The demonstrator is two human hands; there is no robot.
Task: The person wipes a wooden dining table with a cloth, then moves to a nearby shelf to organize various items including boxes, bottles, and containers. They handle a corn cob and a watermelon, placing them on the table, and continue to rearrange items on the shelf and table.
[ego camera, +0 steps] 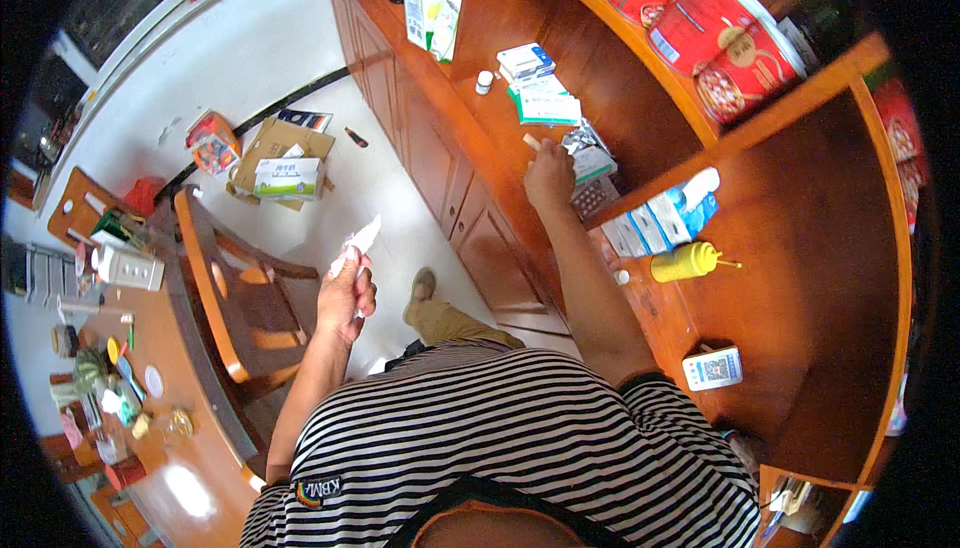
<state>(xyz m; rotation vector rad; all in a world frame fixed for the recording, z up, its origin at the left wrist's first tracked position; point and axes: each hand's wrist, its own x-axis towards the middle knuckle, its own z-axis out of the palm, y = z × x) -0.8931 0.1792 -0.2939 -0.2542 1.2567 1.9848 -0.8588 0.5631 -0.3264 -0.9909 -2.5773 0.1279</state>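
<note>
My left hand [347, 294] is closed around a crumpled white tissue [365, 237], held over the pale floor. On the right, my right hand [550, 175] reaches into the wooden cabinet's shelf, just beside stacked medicine boxes; a small light-coloured piece [532, 142] sticks out at its fingertips, its kind unclear. White and green medicine boxes [550, 108] lie beyond that hand, with a small white bottle [484, 82] to their left. A blister pack of tablets [595, 197] lies close to the right wrist, next to a green and white box [593, 164].
A yellow squeeze bottle [684, 262], a blue and white carton [660, 224] and a card with a printed code [712, 369] are on the right shelf. Red cans [697, 22] line the upper shelf. A wooden chair [217, 285] and cluttered table [187, 390] stand left; cardboard [311, 144] lies on the floor.
</note>
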